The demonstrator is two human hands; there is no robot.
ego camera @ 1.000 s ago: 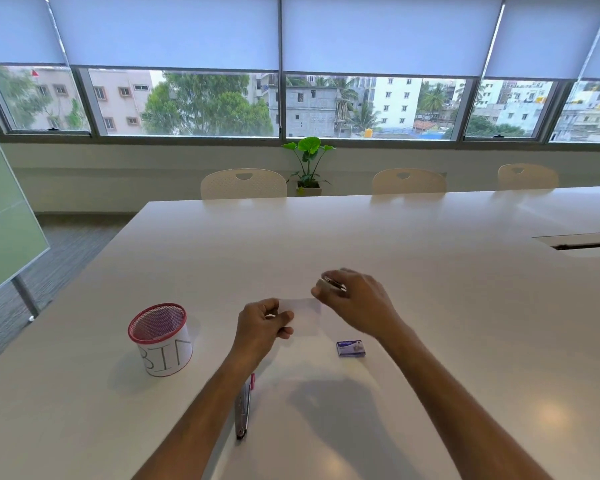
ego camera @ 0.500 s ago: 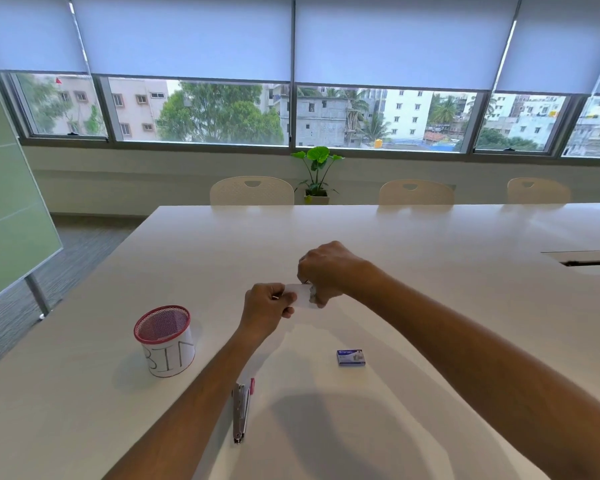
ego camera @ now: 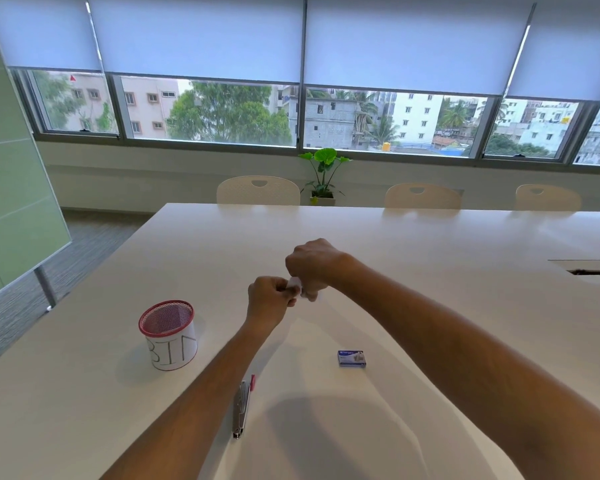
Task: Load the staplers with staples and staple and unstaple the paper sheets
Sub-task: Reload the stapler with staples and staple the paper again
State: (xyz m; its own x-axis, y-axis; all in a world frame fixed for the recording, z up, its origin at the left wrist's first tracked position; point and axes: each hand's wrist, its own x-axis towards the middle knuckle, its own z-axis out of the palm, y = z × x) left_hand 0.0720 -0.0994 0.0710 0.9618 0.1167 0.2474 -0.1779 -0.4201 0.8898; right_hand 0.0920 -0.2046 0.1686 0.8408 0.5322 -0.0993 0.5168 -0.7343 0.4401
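My left hand point(ego camera: 269, 297) and my right hand point(ego camera: 314, 266) meet above the white table point(ego camera: 430, 271), both pinching a small white paper sheet point(ego camera: 296, 284) between them. The right hand curls down over the sheet's right side; whatever it grips besides the paper is hidden under the fingers. An opened stapler point(ego camera: 242, 407) with a pink end lies flat on the table beside my left forearm. A small blue staple box point(ego camera: 351, 358) lies to the right of it, under my right forearm's line.
A red mesh cup point(ego camera: 168, 336) labelled BIN stands at the left of the table. Chairs point(ego camera: 258, 190) and a potted plant point(ego camera: 323, 174) line the far side below the windows. A cable slot point(ego camera: 596, 271) sits at the right edge.
My hands rose off the table and drew together; the right hand turned over onto the paper. The view tilted, so the stapler and box sit lower.
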